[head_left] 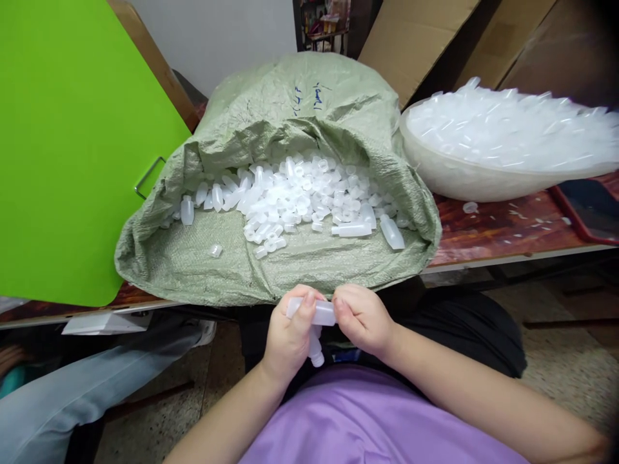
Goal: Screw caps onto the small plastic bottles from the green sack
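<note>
Both my hands meet just below the table's front edge, over my lap. My left hand (289,335) and my right hand (362,317) are closed on a small translucent white plastic bottle (323,314) that lies sideways between them. A second such bottle (315,351) sticks down out of my left palm. Right in front of the hands an open green woven sack (290,109) lies on the table, with a heap of the same small white bottles (300,196) spilling toward its mouth.
A large white basin (464,177) heaped with white bottles stands at the right on the brown table (507,225). A bright green board (68,142) leans at the left. Cardboard sheets stand behind. Another person's leg in light jeans (72,393) is at lower left.
</note>
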Tool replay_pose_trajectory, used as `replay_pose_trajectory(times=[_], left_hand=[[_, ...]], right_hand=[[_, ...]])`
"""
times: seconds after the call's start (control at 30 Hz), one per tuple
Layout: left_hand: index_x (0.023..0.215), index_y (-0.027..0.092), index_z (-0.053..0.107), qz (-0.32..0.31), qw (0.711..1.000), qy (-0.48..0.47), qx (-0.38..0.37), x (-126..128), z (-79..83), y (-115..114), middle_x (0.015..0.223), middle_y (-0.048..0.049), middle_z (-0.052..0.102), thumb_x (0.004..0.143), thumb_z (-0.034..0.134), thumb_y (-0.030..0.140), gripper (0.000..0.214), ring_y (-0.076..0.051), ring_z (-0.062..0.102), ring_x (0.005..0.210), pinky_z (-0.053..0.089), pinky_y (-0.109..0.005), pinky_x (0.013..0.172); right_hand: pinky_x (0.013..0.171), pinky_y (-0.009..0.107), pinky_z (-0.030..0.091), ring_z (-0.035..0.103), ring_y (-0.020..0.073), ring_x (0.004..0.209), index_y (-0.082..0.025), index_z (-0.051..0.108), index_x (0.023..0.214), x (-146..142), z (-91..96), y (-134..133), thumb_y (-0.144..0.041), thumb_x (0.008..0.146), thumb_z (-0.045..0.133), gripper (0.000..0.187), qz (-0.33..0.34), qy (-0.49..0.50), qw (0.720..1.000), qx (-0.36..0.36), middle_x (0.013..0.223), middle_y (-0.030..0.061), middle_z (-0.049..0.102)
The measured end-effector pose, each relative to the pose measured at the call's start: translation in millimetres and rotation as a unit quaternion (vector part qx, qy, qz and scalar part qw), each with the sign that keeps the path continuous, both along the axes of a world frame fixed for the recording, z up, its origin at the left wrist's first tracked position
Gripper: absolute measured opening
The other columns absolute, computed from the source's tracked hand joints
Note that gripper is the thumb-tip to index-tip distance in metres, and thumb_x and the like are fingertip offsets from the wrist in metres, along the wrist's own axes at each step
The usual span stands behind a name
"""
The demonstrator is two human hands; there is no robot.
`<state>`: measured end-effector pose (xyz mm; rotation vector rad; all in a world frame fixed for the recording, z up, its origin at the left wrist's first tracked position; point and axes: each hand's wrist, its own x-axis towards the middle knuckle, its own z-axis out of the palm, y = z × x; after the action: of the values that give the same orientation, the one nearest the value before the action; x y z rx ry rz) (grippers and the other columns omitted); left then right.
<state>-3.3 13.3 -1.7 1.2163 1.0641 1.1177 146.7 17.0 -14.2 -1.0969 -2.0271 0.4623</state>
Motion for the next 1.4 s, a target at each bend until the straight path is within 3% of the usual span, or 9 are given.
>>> replay_pose_trajectory(times=[0.13,0.27,0.37,0.53,0.7,0.87,1.03,1.2,1.4], left_hand=[[0.086,0.017,0.066,-0.078,0.985,0.106,0.109,-9.6,-1.9,-0.7,0.081,-0.0054,0.059,0.076,0.061,0.048,0.032,-0.016,0.055,0.075,0.044,-0.027,0.069],[0.092,0.019,0.070,-0.217,0.925,0.276,0.145,-5.7,-21.8,-1.3,0.080,-0.0058,0.059,0.069,0.066,0.052,0.040,-0.017,0.055,0.072,0.045,-0.027,0.067],[0.094,0.021,0.070,-0.247,0.885,0.370,0.135,4.8,-45.1,6.1,0.080,-0.0066,0.062,0.070,0.063,0.054,0.042,-0.020,0.057,0.075,0.045,-0.029,0.069],[0.092,0.027,0.068,-0.196,0.927,0.311,0.077,23.3,-65.3,28.5,0.087,-0.0023,0.066,0.067,0.070,0.039,0.027,-0.024,0.057,0.091,0.045,-0.029,0.076],[0.083,0.023,0.068,-0.147,0.965,0.193,-0.100,21.3,-56.9,29.3,0.075,-0.0010,0.063,0.059,0.075,0.035,0.027,-0.019,0.058,0.073,0.046,-0.027,0.064],[0.089,0.016,0.066,-0.156,0.904,-0.123,-0.378,-1.7,-32.7,15.3,0.074,-0.0002,0.060,0.059,0.073,0.018,0.031,-0.012,0.058,0.058,0.050,-0.028,0.058],[0.090,0.010,0.060,-0.142,0.841,-0.304,-0.425,-3.2,-7.1,7.8,0.080,-0.0079,0.067,0.065,0.068,0.008,0.026,-0.019,0.066,0.072,0.052,-0.031,0.070],[0.078,0.010,0.056,-0.029,0.829,-0.326,-0.453,11.0,-1.4,7.6,0.083,-0.0113,0.067,0.077,0.055,0.007,0.004,-0.020,0.067,0.074,0.054,-0.031,0.069],[0.077,0.007,0.060,0.033,0.853,-0.282,-0.438,22.9,-4.0,2.4,0.081,-0.0103,0.066,0.079,0.055,0.008,0.005,-0.019,0.067,0.074,0.054,-0.031,0.073]], right_hand=[[0.059,0.029,0.037,0.049,0.0166,0.063,-0.019,0.054,0.077,22.6,9.4,6.8,-0.046,0.092,0.026,0.042,0.014,-0.052,0.998,0.036,0.066,0.0040,0.055],[0.066,0.031,0.040,0.055,0.0193,0.074,-0.019,0.055,0.085,40.8,32.7,38.2,-0.041,0.092,0.033,0.032,-0.105,-0.113,0.988,-0.014,0.077,0.0063,0.060],[0.067,0.033,0.041,0.057,0.0235,0.080,-0.017,0.058,0.091,33.9,45.5,71.8,-0.033,0.087,0.045,0.021,-0.164,-0.250,0.954,-0.022,0.086,0.0094,0.062],[0.068,0.037,0.043,0.058,0.0300,0.088,-0.012,0.060,0.101,0.4,49.8,112.2,-0.027,0.083,0.050,0.025,-0.126,-0.362,0.924,-0.009,0.097,0.0167,0.061],[0.071,0.041,0.043,0.058,0.0309,0.089,-0.008,0.060,0.100,-12.7,46.3,122.8,-0.010,0.082,0.042,0.026,-0.105,-0.380,0.918,-0.030,0.098,0.0201,0.060],[0.075,0.037,0.047,0.058,0.0244,0.087,-0.012,0.057,0.112,9.8,56.2,88.1,-0.026,0.086,0.047,0.031,-0.064,-0.208,0.975,-0.048,0.099,0.0138,0.057],[0.076,0.027,0.050,0.059,0.0157,0.087,-0.021,0.057,0.102,35.8,56.1,17.0,-0.023,0.083,0.057,0.020,0.143,-0.020,0.988,-0.054,0.093,0.0051,0.061],[0.079,0.027,0.053,0.061,0.0146,0.093,-0.021,0.055,0.110,46.0,24.8,-32.3,-0.014,0.081,0.059,0.030,0.134,-0.022,0.991,-0.001,0.099,0.0058,0.065],[0.084,0.031,0.054,0.059,0.0193,0.104,-0.013,0.058,0.110,55.6,0.3,-43.3,-0.009,0.085,0.052,0.026,0.095,-0.122,0.979,0.132,0.107,0.0108,0.066]])
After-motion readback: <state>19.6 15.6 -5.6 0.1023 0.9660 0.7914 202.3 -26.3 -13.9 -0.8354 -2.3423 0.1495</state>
